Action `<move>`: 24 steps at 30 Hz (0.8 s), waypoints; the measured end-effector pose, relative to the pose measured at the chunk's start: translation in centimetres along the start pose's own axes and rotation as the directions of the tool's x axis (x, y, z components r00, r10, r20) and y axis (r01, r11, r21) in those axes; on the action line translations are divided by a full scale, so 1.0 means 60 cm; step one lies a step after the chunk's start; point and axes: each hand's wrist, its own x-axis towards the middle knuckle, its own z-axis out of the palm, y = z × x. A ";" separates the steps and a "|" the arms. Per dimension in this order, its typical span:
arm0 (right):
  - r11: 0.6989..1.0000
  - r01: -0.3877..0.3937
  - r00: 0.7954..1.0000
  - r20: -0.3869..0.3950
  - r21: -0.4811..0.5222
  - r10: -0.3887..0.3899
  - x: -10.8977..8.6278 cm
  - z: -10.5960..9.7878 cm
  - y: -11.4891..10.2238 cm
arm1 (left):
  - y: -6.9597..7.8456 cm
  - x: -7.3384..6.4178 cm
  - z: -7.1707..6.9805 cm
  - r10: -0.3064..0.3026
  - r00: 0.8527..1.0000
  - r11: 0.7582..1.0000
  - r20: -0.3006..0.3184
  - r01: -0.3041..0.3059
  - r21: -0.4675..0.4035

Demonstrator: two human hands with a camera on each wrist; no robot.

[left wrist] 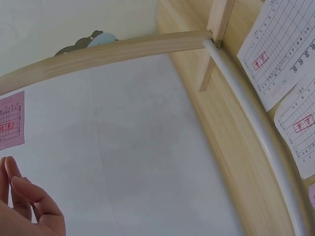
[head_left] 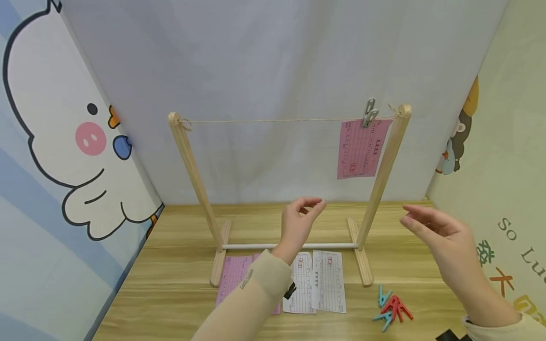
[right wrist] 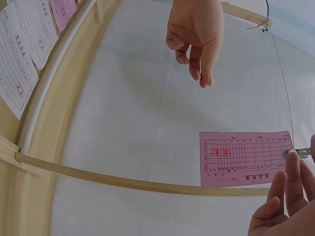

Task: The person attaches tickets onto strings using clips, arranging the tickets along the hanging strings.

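Note:
A pink printed slip (head_left: 356, 151) hangs from the string (head_left: 264, 121) near its right end, held by metal clips (head_left: 369, 116). My left hand (head_left: 297, 225) is raised in front of the wooden stand (head_left: 390, 161), its fingers loosely bent and nothing in them. To the right of the stand my right hand (head_left: 448, 241) hovers in the air, also holding nothing, thumb and fingers apart. In the right wrist view, the right hand (right wrist: 290, 201) overlaps the area beside the clip, while the left hand (right wrist: 197, 39) hangs at the top with its fingers pointing down.
On the wooden table (head_left: 170, 293) lie two white slips (head_left: 329, 282) and pink slips (head_left: 234, 272), partly hidden behind my left forearm. Red and blue clothespins (head_left: 394, 308) sit in a small pile at the right. A white bar (head_left: 328, 246) joins the stand's feet.

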 end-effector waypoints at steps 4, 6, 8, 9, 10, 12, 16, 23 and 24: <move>0.993 -0.044 0.998 -0.041 0.106 0.048 -0.015 -0.003 0.021 | -0.014 -0.012 -0.001 -0.014 1.000 1.000 -0.001 0.014 -0.012; 0.988 -0.074 0.995 -0.062 0.133 0.082 -0.024 -0.003 0.032 | -0.023 -0.018 -0.002 -0.025 1.000 0.999 -0.007 0.024 -0.026; 0.984 -0.117 0.988 -0.081 0.135 0.128 -0.033 -0.004 0.043 | -0.032 -0.025 -0.002 -0.042 0.999 0.998 -0.012 0.042 -0.036; 0.981 -0.139 0.984 -0.090 0.138 0.152 -0.038 -0.004 0.049 | -0.039 -0.029 -0.002 -0.054 0.998 0.998 -0.013 0.053 -0.041; 0.977 -0.160 0.979 -0.101 0.139 0.174 -0.043 -0.004 0.056 | -0.045 -0.033 -0.002 -0.065 0.998 0.997 -0.016 0.064 -0.043; 0.973 -0.197 0.970 -0.117 0.124 0.212 -0.053 -0.004 0.068 | -0.056 -0.042 -0.003 -0.098 0.995 0.994 -0.017 0.097 -0.046; 0.958 -0.250 0.948 -0.163 0.143 0.272 -0.073 -0.001 0.095 | -0.084 -0.057 -0.002 -0.142 0.989 0.989 -0.040 0.141 -0.040; 0.888 -0.392 0.865 -0.232 0.242 0.445 -0.107 0.000 0.135 | -0.128 -0.076 -0.002 -0.187 0.979 0.982 -0.076 0.187 -0.010; 0.875 -0.413 0.851 -0.235 0.252 0.469 -0.111 -0.001 0.140 | -0.134 -0.079 -0.001 -0.193 0.978 0.981 -0.080 0.193 -0.001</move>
